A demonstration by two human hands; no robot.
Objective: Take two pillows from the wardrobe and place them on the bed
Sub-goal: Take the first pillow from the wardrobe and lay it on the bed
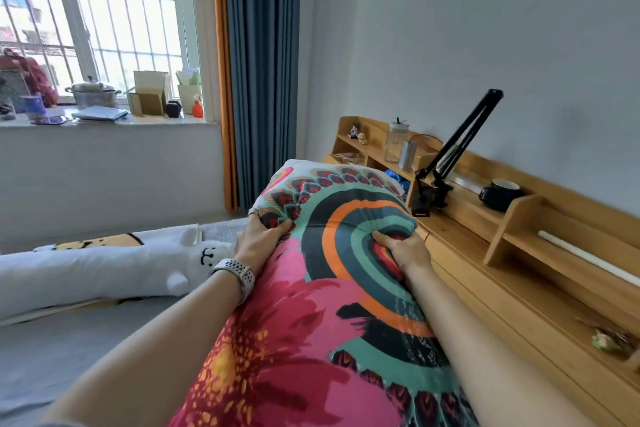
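Grey bedsheet (62, 357) lies below the floral pillow (329, 305), its long axis running away toward the wooden headboard shelf (485, 236). Left hand (258, 239) and right hand (405, 250) both pinch bunched, soft printed fabric at the far end — equally near — beside a white plush bolster (104, 274).
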